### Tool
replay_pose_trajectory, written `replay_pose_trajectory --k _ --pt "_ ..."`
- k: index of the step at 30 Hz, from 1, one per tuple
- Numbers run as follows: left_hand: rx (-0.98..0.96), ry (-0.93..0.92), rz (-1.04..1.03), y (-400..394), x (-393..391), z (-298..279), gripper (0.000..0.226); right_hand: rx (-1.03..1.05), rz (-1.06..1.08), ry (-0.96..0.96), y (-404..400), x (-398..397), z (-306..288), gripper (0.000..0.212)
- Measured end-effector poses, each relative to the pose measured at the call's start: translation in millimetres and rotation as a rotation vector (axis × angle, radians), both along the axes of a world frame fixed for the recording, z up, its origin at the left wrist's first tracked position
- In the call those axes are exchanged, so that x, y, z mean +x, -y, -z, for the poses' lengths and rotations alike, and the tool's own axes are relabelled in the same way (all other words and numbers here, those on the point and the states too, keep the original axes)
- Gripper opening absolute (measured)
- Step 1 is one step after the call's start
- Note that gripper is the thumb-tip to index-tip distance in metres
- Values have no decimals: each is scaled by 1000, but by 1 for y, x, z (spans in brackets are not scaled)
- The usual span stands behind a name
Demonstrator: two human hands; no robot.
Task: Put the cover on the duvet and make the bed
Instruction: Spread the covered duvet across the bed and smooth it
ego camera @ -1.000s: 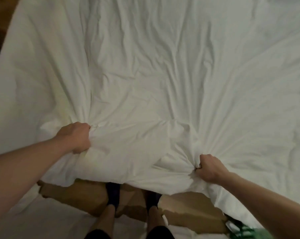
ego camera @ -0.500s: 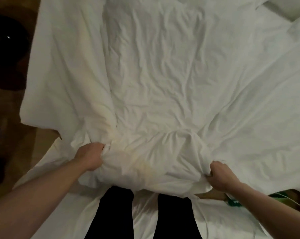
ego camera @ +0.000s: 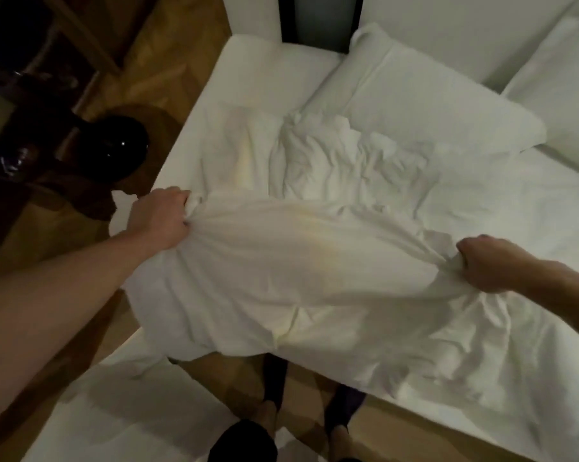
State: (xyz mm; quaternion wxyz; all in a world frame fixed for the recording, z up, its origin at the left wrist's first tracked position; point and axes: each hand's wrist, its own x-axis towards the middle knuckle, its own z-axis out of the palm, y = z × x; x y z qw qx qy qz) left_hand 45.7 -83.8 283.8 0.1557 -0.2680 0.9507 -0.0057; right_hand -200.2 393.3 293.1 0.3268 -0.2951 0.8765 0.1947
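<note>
Left hand (ego camera: 160, 221) and right hand (ego camera: 488, 265) well apart, each fisted on a bunch of the white duvet cover (ego camera: 314, 278), stretched between them over the near end of the bed (ego camera: 248, 61), its far part crumpled just below a pillow (ego camera: 414, 91).

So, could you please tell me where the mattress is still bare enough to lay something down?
A bare strip of mattress lies between its left edge and the pillow. Elsewhere it is crowded: the bunched white bedding, gripped by the left hand and right hand, covers the near half.
</note>
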Motion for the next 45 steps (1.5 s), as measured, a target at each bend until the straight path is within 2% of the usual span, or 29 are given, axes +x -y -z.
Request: replay_pose_trajectory --k 3,5,8,11,16,18,20,22,23,24,25,28,30,32,34,35,38,40,43,45 --pt "-19 -86 37 10 -51 -3 31 41 44 -133 20 -52 1 7" --pt "39 -84 13 1 -76 6 38 -2 165 -164 27 -62 14 44" --pt "127 -99 42 -26 -94 26 48 -132 331 -33 52 -37 40 89" --pt "229 -157 203 -52 -96 47 41 -285 313 103 88 0 65 102" --pt "354 -230 463 -67 -92 56 53 -537 319 123 139 25 100 112" --pt "380 -275 559 -60 -90 52 54 -581 309 117 158 23 110 112" --pt "427 -292 657 -52 -89 47 55 -598 306 112 175 19 117 103" --pt "455 -285 724 -46 -86 44 58 -657 325 125 191 16 119 80" --pt "461 -254 733 -42 -84 43 61 -708 329 127 199 15 119 59" --pt "470 -216 718 -40 -82 41 63 -749 330 124 205 15 117 40" --pt "489 -172 676 -37 -80 39 67 -766 339 117 209 16 114 29" --pt "503 -5 433 -6 -80 36 79 -849 453 49 216 13 102 15" --pt "358 138 371 24 -82 36 66 -936 466 -9 221 9 90 7" --pt "180 241 410 50 -90 35 48 -982 434 -43 239 2 73 3" --pt "90 228 437 71 -113 25 40 -1016 453 -97 266 -12 52 4" --pt "42 182 439 81 -130 15 38 -1034 497 -132 281 -26 42 6" --pt "-65 -50 366 117 -193 -21 40 -1091 633 -190 323 -80 9 35" --pt "-109 -157 286 134 -228 -37 60 -1126 694 -176 345 -108 -11 52" --pt "-147 -209 186 131 -249 -36 102 -1006 595 -86 363 -109 -17 81" --pt "-112 -189 132 115 -235 -14 102 -981 474 -60 357 -89 -2 84"
